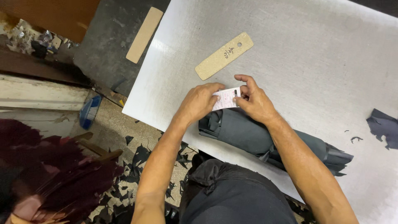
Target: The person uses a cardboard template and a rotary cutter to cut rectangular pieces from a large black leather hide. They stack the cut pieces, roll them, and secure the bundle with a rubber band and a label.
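My left hand (200, 101) and my right hand (253, 99) both pinch a small white paper slip (226, 98) with pinkish print, held just above the end of a roll of dark grey material (248, 132). The roll lies diagonally on a white cutting board (315, 54), under my right forearm. Beyond my hands, a tan cardboard pattern strip (224, 56) with a punched hole and handwritten marks lies flat on the board.
A second plain tan strip (144, 35) rests on a dark grey surface left of the board. A dark scrap (383, 127) lies at the right edge. Several dark offcuts (139, 159) litter the floor, beside a dark red pile (49, 174) and a blue-white object (89, 111).
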